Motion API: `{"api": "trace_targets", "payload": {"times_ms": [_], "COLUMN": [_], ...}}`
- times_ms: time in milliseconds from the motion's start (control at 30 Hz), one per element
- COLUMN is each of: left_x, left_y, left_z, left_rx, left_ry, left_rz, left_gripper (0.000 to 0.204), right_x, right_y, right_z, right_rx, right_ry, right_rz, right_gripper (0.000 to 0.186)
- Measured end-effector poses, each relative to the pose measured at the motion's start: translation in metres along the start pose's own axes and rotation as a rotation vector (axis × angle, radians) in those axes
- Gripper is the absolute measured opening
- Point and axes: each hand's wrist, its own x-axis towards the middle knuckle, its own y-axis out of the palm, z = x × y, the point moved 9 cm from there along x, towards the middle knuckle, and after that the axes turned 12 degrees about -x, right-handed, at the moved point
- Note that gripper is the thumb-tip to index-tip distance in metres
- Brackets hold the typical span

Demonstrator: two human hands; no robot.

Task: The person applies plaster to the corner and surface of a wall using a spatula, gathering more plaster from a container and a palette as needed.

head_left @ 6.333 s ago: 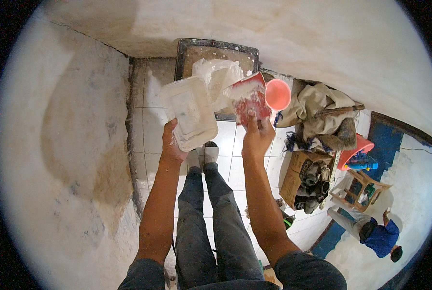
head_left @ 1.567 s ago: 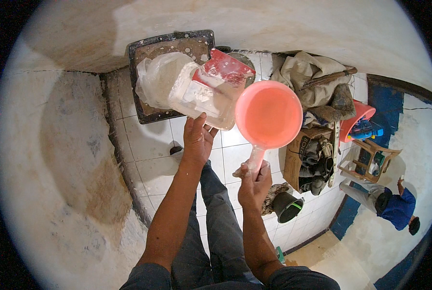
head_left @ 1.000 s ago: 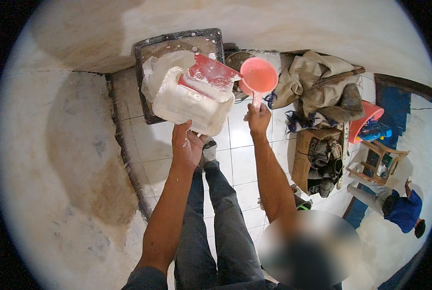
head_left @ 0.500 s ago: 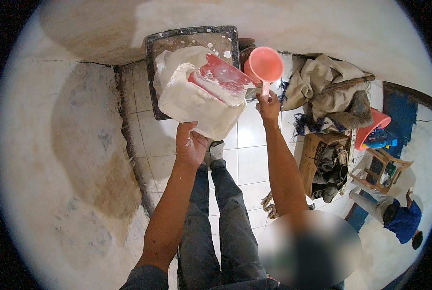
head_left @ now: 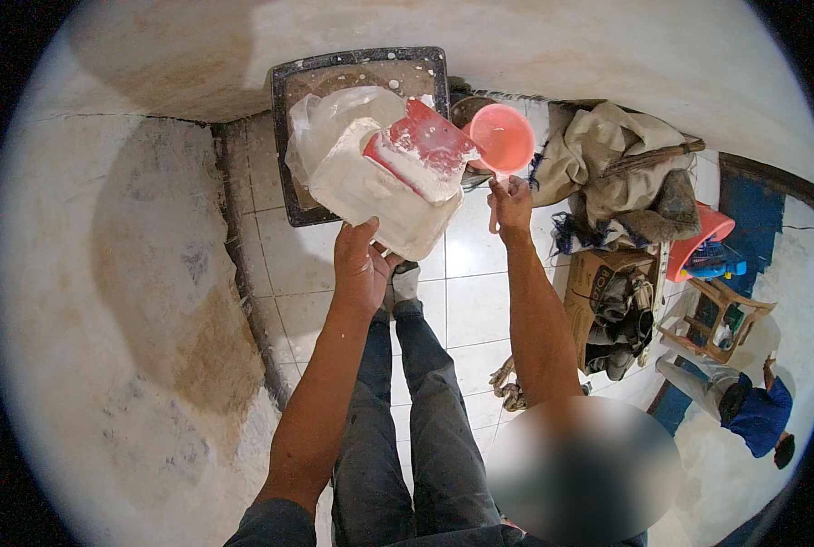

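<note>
My left hand [head_left: 361,269] grips the near edge of a whitish plastic tub [head_left: 405,223], thumb on top and fingers beneath. White paste smears coat the tub. Lying across it is a red flat scraper [head_left: 425,137], caked with white paste. A pink water dipper [head_left: 503,139] is in my right hand [head_left: 514,205], its handle pinched between the fingers. The dipper's bowl is beside the scraper's right end; whether it holds water I cannot tell. Behind the tub, a crumpled clear plastic bag [head_left: 311,128] rests over a black-rimmed tray [head_left: 281,137] spattered with white.
Against the far wall, a heap of dirty cloth sacks [head_left: 617,155] lies on the tiled floor. To the right are a cardboard box [head_left: 582,287] of shoes, a pink basin [head_left: 712,228] and a wooden stool [head_left: 721,319]. Another person [head_left: 758,410] in blue is at far right.
The pink dipper has come slightly nearer to me, and its handle now shows below my right fingers. The tub has tilted a little, and my left-hand fingers show more beneath it.
</note>
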Motion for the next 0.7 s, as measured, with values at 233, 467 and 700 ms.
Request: {"api": "trace_targets", "payload": {"times_ms": [233,467,700], "left_x": [0.005,0.009,0.015], "left_y": [-0.004,0.001,0.012], "left_z": [0.002,0.018,0.040], "left_rx": [-0.018,-0.050,-0.116], "left_ry": [0.005,0.006,-0.043], "left_rz": [0.001,0.004,0.010], "left_gripper": [0.058,0.047,0.049], "right_x": [-0.072,-0.169,-0.224], "right_y": [-0.030,-0.067,-0.062], "right_z": [0.055,0.119,0.149], "right_rx": [0.132,0.008,-0.211], "right_ry": [-0.134,-0.138,-0.188], "right_rz": [-0.122,-0.195,-0.269], "right_gripper": [0.032,0.034,0.046]}}
